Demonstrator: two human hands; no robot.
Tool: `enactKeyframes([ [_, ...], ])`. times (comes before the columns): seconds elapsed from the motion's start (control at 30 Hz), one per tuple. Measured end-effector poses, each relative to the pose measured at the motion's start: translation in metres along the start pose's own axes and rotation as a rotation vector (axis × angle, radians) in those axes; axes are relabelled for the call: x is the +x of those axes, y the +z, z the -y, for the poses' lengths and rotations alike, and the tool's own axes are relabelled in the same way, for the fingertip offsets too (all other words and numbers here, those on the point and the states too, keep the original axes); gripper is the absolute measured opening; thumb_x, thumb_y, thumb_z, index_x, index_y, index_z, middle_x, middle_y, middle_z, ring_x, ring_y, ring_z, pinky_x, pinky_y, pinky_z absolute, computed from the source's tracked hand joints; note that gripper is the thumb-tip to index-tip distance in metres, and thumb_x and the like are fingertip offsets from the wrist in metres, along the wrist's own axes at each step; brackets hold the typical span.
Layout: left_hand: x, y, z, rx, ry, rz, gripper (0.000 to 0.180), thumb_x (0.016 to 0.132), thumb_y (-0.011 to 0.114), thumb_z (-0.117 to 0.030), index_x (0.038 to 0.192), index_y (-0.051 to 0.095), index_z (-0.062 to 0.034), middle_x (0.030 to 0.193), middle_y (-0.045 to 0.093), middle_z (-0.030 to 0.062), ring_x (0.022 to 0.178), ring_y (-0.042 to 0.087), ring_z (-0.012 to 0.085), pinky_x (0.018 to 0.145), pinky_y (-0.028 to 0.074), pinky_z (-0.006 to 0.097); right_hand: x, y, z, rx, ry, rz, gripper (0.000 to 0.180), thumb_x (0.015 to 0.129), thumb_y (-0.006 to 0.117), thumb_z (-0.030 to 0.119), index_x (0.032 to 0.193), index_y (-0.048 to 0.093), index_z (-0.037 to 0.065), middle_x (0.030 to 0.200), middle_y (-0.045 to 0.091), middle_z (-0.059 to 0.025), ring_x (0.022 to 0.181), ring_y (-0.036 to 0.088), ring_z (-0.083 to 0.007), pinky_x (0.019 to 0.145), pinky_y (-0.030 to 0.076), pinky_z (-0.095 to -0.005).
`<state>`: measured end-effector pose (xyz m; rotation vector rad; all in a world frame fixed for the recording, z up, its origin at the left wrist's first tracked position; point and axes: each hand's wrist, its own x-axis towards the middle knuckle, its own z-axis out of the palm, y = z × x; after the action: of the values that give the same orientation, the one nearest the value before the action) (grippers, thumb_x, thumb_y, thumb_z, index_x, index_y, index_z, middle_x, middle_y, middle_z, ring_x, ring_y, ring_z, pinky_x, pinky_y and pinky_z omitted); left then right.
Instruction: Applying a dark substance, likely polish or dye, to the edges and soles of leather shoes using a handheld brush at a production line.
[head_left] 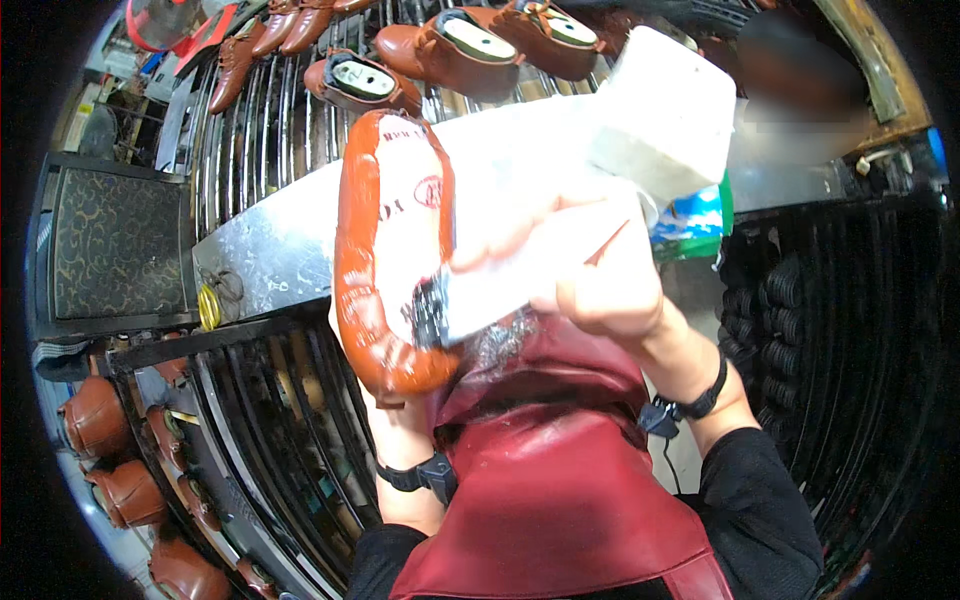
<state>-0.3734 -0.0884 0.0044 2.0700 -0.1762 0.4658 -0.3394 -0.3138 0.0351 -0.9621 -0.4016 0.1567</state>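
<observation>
A reddish-brown leather shoe upper (pixel 362 265) is held bottom up in front of me, its edge folded round a pale sole face with dark printing. My left forearm reaches up beneath it; the left hand (pixel 336 318) supports it from below, with its fingers hidden behind the shoe. My right hand (pixel 600 270) is closed round the pale, overexposed handle of a flat brush (pixel 432 312). The brush's black bristles touch the sole face near its lower right edge. Glare washes out part of the right hand.
Beyond my hands lies a metal-topped table (pixel 275 240), with a white block-shaped container (pixel 665 115) and a green-and-blue packet (pixel 697 218). Brown shoes (pixel 455 50) stand on the far rack. A patterned seat (pixel 120 240) is at left, more brown shoes (pixel 125 492) below it, and stacked black soles (pixel 782 330) at right.
</observation>
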Motion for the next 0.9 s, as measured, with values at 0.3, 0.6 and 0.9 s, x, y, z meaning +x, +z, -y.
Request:
enactKeyframes([
  [0.3, 0.097, -0.060, 0.090, -0.713, -0.472, -0.262, 0.026, 0.104, 0.062, -0.022, 0.116, 0.069, -0.0005, 0.113, 0.074, 0.0138, 0.097, 0.074, 0.0218, 0.086, 0.061, 0.037, 0.019, 0.018, -0.054, 0.193, 0.018, -0.539, 0.026, 0.091, 0.069, -0.007, 0.116, 0.069, -0.011, 0.119, 0.072, -0.0238, 0.094, 0.075, -0.0264, 0.083, 0.066, -0.0375],
  [0.6, 0.340, -0.063, 0.218, 0.962, -0.545, -0.071, 0.061, 0.071, 0.083, -0.056, 0.117, 0.080, -0.0156, 0.124, 0.074, 0.0217, 0.120, 0.070, 0.0373, 0.104, 0.054, 0.049, 0.000, 0.016, -0.046, 0.010, -0.016, -0.703, 0.025, 0.091, 0.066, -0.009, 0.116, 0.068, -0.011, 0.123, 0.069, -0.0279, 0.102, 0.073, -0.0311, 0.085, 0.066, -0.0445],
  [0.9, 0.183, -0.071, 0.138, 0.580, -0.495, -0.119, 0.084, 0.084, 0.067, -0.070, 0.117, 0.072, 0.0069, 0.108, 0.073, 0.0305, 0.103, 0.073, 0.0430, 0.090, 0.057, 0.050, -0.014, 0.005, -0.057, -0.145, -0.053, -0.716, 0.032, 0.096, 0.069, 0.014, 0.116, 0.067, -0.011, 0.116, 0.072, -0.0258, 0.088, 0.075, -0.0281, 0.076, 0.064, -0.0349],
])
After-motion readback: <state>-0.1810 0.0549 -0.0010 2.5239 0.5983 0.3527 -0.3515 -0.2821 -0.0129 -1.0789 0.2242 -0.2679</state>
